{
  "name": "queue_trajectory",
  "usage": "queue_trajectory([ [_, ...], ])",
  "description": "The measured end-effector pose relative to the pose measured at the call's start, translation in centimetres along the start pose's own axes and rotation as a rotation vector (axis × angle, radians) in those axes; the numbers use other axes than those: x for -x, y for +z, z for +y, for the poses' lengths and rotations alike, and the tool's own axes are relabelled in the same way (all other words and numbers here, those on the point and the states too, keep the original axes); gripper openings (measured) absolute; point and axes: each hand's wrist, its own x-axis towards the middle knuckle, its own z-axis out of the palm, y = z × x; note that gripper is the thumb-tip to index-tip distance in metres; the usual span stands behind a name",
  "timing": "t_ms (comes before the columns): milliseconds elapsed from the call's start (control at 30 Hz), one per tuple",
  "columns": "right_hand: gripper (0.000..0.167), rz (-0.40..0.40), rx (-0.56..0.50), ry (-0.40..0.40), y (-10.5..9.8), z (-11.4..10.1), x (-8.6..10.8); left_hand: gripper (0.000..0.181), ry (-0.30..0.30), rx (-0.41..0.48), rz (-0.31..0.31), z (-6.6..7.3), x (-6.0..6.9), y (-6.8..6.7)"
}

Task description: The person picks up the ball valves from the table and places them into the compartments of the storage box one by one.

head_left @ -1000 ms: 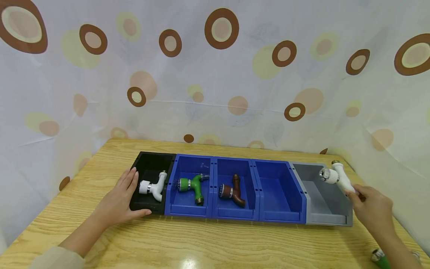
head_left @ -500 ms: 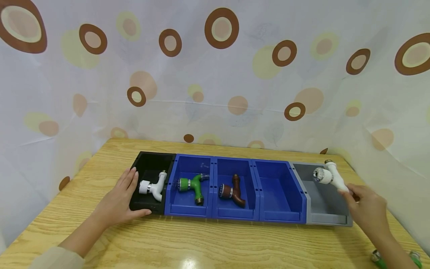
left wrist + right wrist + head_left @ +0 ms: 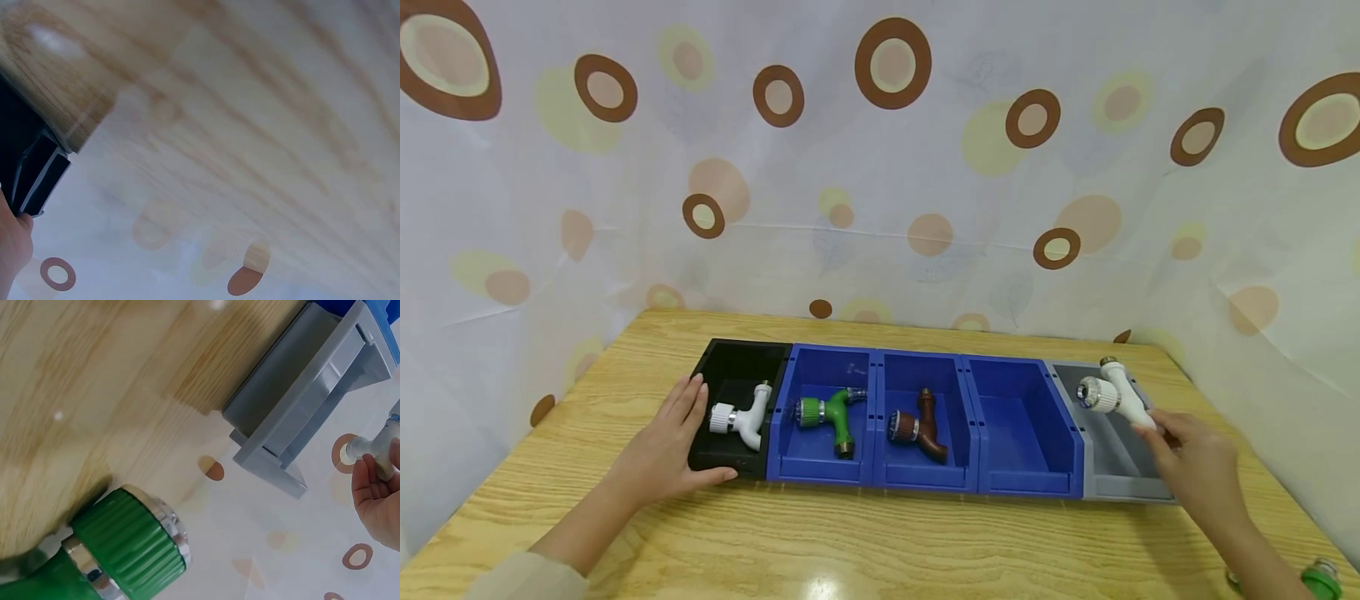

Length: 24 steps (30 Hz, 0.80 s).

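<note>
Over the grey bin (image 3: 1123, 487) at the right end of the row, my right hand (image 3: 1197, 467) pinches a white faucet (image 3: 1126, 398) by its lower end, its ribbed knob pointing left. In the right wrist view that hand (image 3: 379, 503) appears at the right edge, fingers curled on the white faucet (image 3: 380, 445). My left hand (image 3: 662, 446) rests with extended fingers on the left side of the black bin (image 3: 730, 464), thumb along its front. Inside that bin lies another white faucet (image 3: 748, 418). Only part of the left hand (image 3: 14, 240) shows in the left wrist view.
Between the end bins stand blue bins: one holds a green faucet (image 3: 831, 417), one a brown faucet (image 3: 925, 425), and the rightmost blue bin (image 3: 1022, 437) shows a bare floor. Another green faucet (image 3: 1321, 577) lies on the wooden table (image 3: 880, 546) by the right forearm. A patterned curtain (image 3: 880, 183) hangs behind.
My right hand has moved left with the white faucet, from the grey bin's right side to above its opening. The left hand stays where it was.
</note>
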Motion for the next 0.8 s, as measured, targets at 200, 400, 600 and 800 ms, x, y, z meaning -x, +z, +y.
queue_trajectory([
  [200,0.026,0.023,-0.017,-0.036,0.4,-0.8,-0.1,0.112,-0.003,0.004,-0.003,0.0,0.0,0.0],
  [400,0.016,0.017,-0.017,-0.048,0.7,-1.6,-0.2,0.112,-0.006,0.007,-0.005,0.0,0.0,0.0],
  [600,0.021,-0.005,-0.004,-0.041,1.1,-2.4,-0.3,0.113,-0.009,0.008,-0.009,0.1,0.0,-0.1],
  [800,0.024,-0.003,-0.026,-0.055,1.5,-3.1,-0.3,0.113,-0.011,0.006,-0.015,0.0,0.0,-0.1],
])
